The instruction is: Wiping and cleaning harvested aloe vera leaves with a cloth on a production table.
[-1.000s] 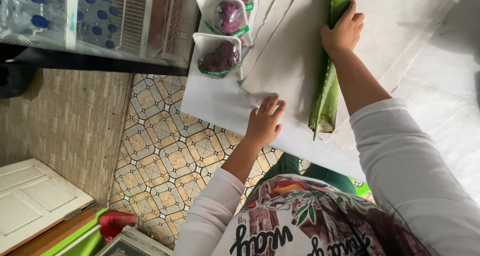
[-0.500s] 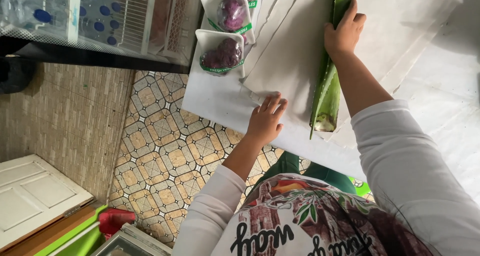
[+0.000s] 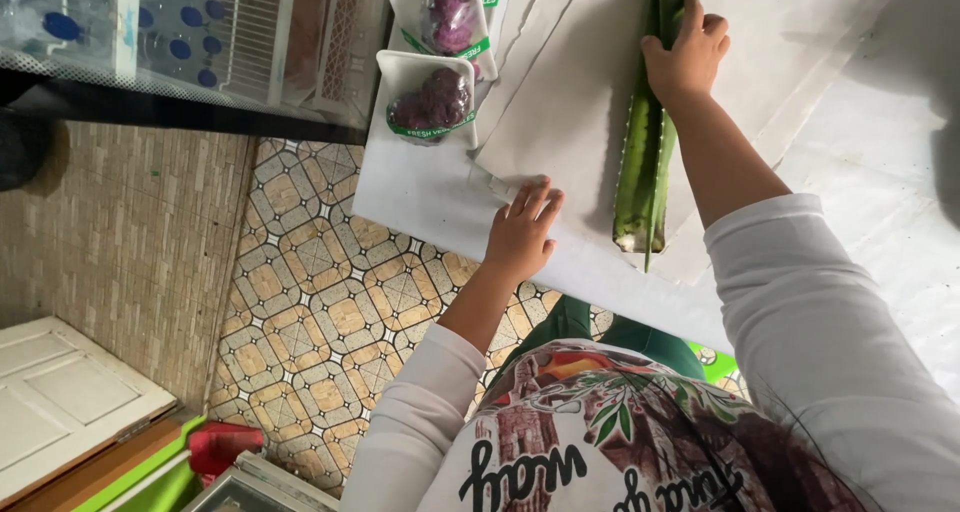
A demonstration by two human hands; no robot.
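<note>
Currently: right hand (image 3: 686, 57), upper right of frame, fingers curled over a long green aloe leaf (image 3: 645, 162) and pressing it onto the paper sheet (image 3: 570, 102). Leaf runs vertically from the top edge down to centre, cut end toward the person. Left hand (image 3: 522, 230), centre frame, lies flat, fingers spread, holding nothing, on the near edge of the paper. Two white trays (image 3: 428, 97) of purple produce, wrapped, sit upper centre on the white table (image 3: 400, 192). Patterned floor tiles (image 3: 330, 312) lower left.
</note>
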